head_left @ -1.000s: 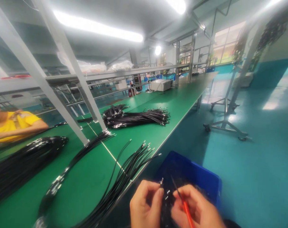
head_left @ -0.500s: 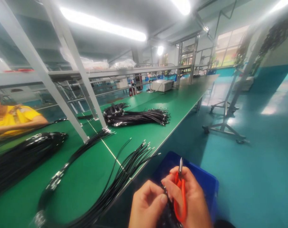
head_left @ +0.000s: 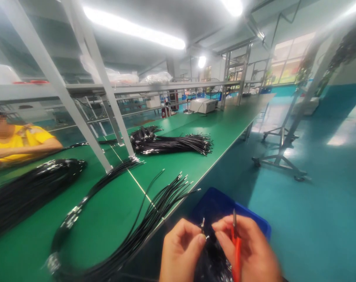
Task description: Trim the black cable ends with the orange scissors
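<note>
Near the bottom centre, my left hand [head_left: 182, 248] pinches the end of a dark cable [head_left: 203, 226], whose light tip sticks up past the thumb. To its right, my right hand [head_left: 250, 246] is closed on red-handled cutters [head_left: 237, 250], with their metal tip pointing up. A small gap separates the two hands. Below and behind them sits a blue bin [head_left: 252, 219] with black cables in it. A curved bundle of black cables [head_left: 131, 244] lies on the green table [head_left: 101, 231] to the left, its loose ends near the table edge.
More black cable bundles lie farther up the table [head_left: 178, 144] and at the far left [head_left: 28, 192]. Metal shelf posts [head_left: 87, 133] rise from the table. A person in yellow [head_left: 25, 141] sits across it. A wheeled stand [head_left: 280, 156] is on the right.
My right hand has moved right, away from my left hand, and the cutters have turned with it. The cable tip in my left hand now shows. The view has shifted slightly.
</note>
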`<state>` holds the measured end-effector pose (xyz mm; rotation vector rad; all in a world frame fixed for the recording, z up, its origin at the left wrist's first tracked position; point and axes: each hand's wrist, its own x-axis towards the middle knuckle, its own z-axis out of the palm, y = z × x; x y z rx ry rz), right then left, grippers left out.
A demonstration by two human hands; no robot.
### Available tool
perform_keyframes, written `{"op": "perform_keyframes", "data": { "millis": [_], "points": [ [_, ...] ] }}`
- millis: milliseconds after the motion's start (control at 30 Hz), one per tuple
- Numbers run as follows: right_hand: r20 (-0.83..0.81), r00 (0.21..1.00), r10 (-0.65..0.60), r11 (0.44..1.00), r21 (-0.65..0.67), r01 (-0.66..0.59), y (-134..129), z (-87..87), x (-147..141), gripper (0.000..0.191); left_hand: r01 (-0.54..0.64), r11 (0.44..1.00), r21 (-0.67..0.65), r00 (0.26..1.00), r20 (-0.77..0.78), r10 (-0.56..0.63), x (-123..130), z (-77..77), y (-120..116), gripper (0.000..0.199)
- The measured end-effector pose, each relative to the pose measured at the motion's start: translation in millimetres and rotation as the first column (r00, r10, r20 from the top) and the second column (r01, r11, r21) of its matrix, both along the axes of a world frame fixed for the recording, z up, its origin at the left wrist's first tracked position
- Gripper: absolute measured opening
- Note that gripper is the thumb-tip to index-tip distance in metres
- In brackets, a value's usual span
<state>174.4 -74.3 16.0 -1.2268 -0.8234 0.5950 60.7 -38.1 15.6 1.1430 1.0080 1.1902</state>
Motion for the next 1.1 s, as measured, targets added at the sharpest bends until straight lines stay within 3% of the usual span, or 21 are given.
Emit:
{"op": "perform_keyframes", "data": {
  "millis": [133,300,433,667,867,1000,1100],
  "points": [
    [-0.181,0.981,0.072,0.997,-0.003,-0.074,11,8.6,-2,0.022,-0.058,0.99,0.125,0.991,-0.112,0.072,6,-1.5,-5,0.018],
    [-0.151,0.983,0.104,0.994,-0.019,-0.108,15,4.0,-5,0.021,-0.092,0.957,0.274,0.952,-0.259,0.165,9,-5.5,-8,0.014],
    [-0.19,0.98,0.052,0.998,-0.022,-0.057,13,0.5,-12,0.02,-0.091,0.958,0.271,0.955,-0.25,0.162,13,-10.2,-10,0.017],
    [-0.29,0.94,0.177,0.98,-0.033,-0.195,4,-2.5,-11,0.024,-0.106,0.977,0.187,0.971,-0.192,0.142,11,-8.0,-8,0.021],
    [-0.302,0.951,0.07,0.993,-0.07,-0.095,3,3.9,-5,0.028,-0.123,0.965,0.23,0.957,-0.231,0.177,10,-1.1,-8,0.016],
    [-0.324,0.943,0.08,0.988,-0.096,-0.117,6,11.7,-8,0.032,-0.151,0.922,0.358,0.901,-0.334,0.277,17,-5.1,-12,0.016],
    [-0.295,0.953,0.064,0.986,-0.127,-0.106,9,12.0,-10,0.034,-0.143,0.828,0.542,0.822,-0.401,0.405,23,-10.6,-15,0.019]
  ]
}}
